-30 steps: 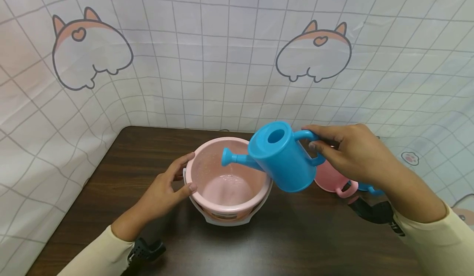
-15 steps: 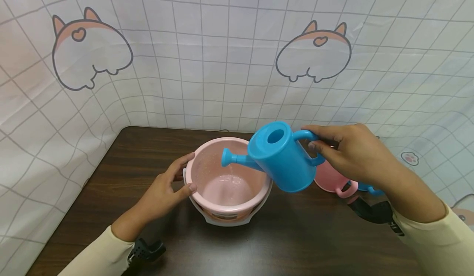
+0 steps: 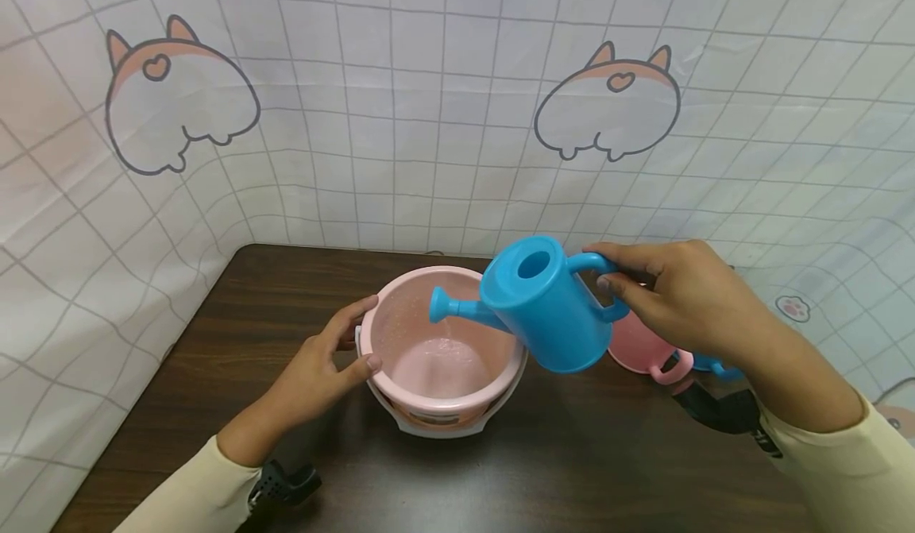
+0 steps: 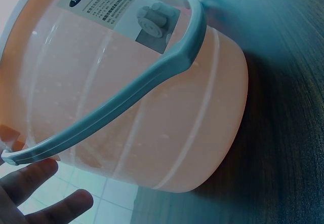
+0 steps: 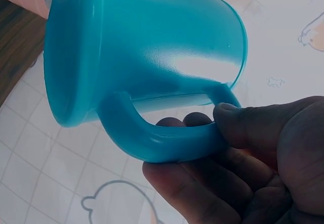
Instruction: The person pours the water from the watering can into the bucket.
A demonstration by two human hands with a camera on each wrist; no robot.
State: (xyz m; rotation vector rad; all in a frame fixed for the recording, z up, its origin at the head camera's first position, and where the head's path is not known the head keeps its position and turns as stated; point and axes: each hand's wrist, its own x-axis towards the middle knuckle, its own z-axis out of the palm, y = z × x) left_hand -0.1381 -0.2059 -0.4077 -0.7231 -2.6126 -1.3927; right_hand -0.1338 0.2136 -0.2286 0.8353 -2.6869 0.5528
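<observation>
Its handle [image 3: 589,261] pinched in the right hand [image 3: 665,288], a blue watering can [image 3: 554,318] leans its spout [image 3: 459,307] over a pink bucket [image 3: 407,318] on the desk [image 3: 579,453], left hand [image 3: 318,372] spread against the rim [image 3: 443,403]; a steady, gentle tilt should limit splashing.

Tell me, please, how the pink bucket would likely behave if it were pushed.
The pink bucket would probably keep its shape, as it looks like moulded plastic. It may slide before tipping, being wide and upright. The shallow water inside would likely slosh.
</observation>
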